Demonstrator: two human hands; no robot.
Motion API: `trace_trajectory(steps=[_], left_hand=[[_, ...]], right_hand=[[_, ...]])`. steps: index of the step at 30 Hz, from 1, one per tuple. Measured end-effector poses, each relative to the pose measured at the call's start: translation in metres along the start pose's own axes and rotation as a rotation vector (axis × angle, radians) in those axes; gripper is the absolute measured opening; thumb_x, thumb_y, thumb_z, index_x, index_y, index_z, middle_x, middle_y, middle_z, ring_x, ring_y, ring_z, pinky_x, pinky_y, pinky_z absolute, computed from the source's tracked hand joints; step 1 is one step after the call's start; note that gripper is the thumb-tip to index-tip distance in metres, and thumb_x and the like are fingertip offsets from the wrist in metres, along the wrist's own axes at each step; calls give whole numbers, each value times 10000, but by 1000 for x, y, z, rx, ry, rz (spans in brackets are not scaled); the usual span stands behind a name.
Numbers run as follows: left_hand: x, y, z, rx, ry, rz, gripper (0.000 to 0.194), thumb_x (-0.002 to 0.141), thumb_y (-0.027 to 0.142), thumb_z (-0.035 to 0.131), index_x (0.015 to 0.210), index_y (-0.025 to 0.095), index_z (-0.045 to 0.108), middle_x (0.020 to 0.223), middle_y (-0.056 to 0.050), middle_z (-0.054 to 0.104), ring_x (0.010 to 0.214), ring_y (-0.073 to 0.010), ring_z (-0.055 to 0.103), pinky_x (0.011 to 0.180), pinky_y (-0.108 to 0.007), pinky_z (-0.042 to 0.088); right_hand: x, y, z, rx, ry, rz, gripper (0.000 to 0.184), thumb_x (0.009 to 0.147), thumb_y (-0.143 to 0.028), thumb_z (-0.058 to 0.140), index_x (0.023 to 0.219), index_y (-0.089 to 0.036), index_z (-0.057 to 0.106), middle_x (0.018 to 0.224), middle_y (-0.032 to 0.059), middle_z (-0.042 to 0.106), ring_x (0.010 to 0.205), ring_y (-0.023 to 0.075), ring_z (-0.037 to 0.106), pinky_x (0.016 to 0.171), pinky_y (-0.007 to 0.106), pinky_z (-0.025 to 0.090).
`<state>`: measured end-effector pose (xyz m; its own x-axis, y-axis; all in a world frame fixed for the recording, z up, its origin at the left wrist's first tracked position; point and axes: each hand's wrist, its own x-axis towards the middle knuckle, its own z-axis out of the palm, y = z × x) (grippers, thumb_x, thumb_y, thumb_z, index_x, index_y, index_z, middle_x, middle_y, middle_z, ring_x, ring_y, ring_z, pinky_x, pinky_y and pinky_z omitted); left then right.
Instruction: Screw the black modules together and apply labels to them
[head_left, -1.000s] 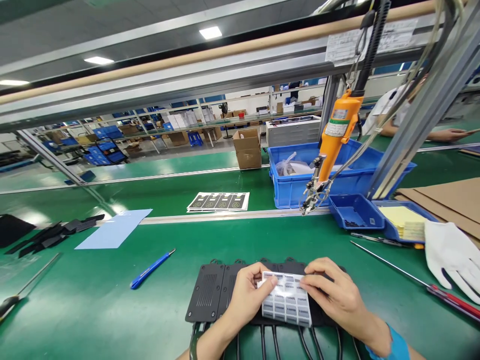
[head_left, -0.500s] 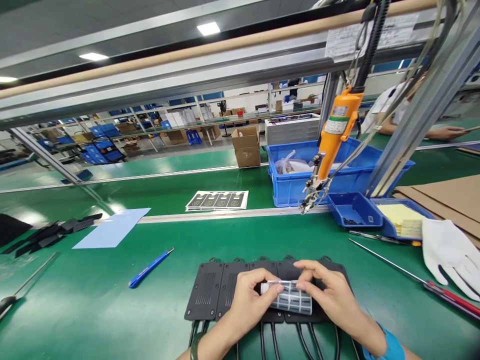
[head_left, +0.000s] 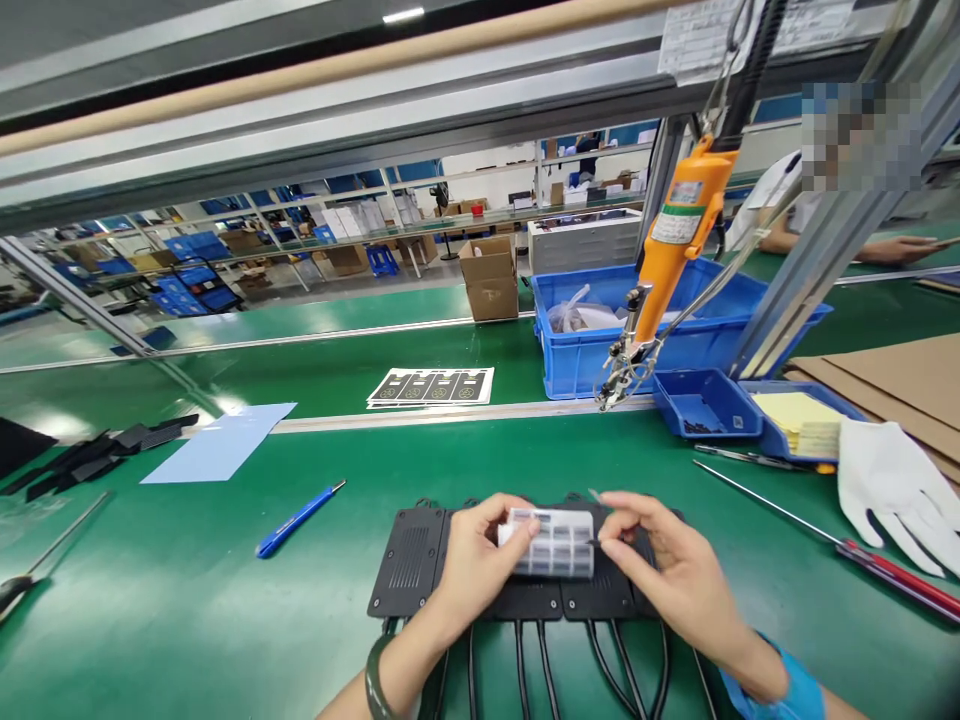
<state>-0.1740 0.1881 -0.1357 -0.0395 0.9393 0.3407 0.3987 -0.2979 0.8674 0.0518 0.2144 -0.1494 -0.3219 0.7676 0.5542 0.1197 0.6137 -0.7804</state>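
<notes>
While pinching label sheet over black boxes in left hand, seems to pinch small strip (blurred) in right hand.

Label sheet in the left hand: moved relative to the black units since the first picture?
Yes. Against the row of black units, the label sheet has shifted left and farther from the person.

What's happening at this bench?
The person's left hand holds a curled label sheet above a row of black cased units with cables. The right hand is at the sheet's right edge, fingers bent. An orange power tool hangs beyond; a blue pen-like tool lies to the left.
</notes>
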Motion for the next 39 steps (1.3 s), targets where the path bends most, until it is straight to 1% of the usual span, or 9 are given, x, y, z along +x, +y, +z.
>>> trace_trajectory(steps=[5,11,15,18,24,26,28,32,39], left_hand=[[-5,6,-35,545,51,409,141,862,181,645,1002,188,665,973,-50,742,882,-197,700,777,-295,558],[-55,15,-19,1201,-189,483,700,664,265,858,1279,102,568,1344,-246,566,1188,-400,585,949,-559,527],[-84,15,21,1229,-237,473,1029,621,742,738,1398,121,475,1450,-284,440,1309,-473,449,959,-663,469],[-90,10,45,1200,-168,428,991,739,836,504,1407,105,467,1474,-270,412,1343,-472,403,966,-695,425],[-90,-1,69,892,-228,684,551,948,528,485,1276,95,577,1369,-110,590,1316,-271,491,1163,-469,310],[-94,-2,72,639,-318,784,226,995,291,475,1052,214,679,1100,19,735,1099,-128,643,1200,-371,256],[-97,2,71,439,-295,766,320,1012,232,434,803,252,677,767,83,723,775,-49,687,1168,-302,314],[-97,14,59,616,-5,562,336,1005,338,404,952,168,689,822,-41,723,813,-159,712,953,-345,553],[-94,9,55,934,-57,572,580,1028,479,238,1148,70,631,1048,-122,736,996,-251,704,854,-382,603]], right_hand=[[-8,2,-7,109,-293,500,249,883,-372,553,1077,-216,557,797,1,612,682,151,552,593,283,411],[-25,11,-4,85,-254,603,303,845,-419,567,1059,-211,514,781,-9,598,630,137,489,579,285,354],[-23,8,-5,171,-147,608,363,850,-481,577,1080,-212,497,739,-19,592,645,144,506,586,277,366],[-21,7,-7,197,-138,627,365,851,-494,588,1067,-215,496,716,-22,602,592,131,466,532,264,321],[-21,11,-6,211,-169,641,370,833,-501,598,1033,-209,491,708,-26,598,569,121,447,528,264,320],[-22,13,-5,190,-190,638,341,832,-477,595,1017,-214,482,714,-25,604,592,128,472,548,268,333],[-24,14,-4,146,-216,625,300,825,-437,595,997,-221,477,712,-29,608,592,130,477,551,268,333],[-25,11,-1,14,-300,580,206,825,-353,573,962,-237,473,676,-50,606,517,117,428,497,260,286],[-25,7,1,-125,-358,517,115,867,-276,534,962,-266,468,701,-57,653,597,145,540,563,271,354]])
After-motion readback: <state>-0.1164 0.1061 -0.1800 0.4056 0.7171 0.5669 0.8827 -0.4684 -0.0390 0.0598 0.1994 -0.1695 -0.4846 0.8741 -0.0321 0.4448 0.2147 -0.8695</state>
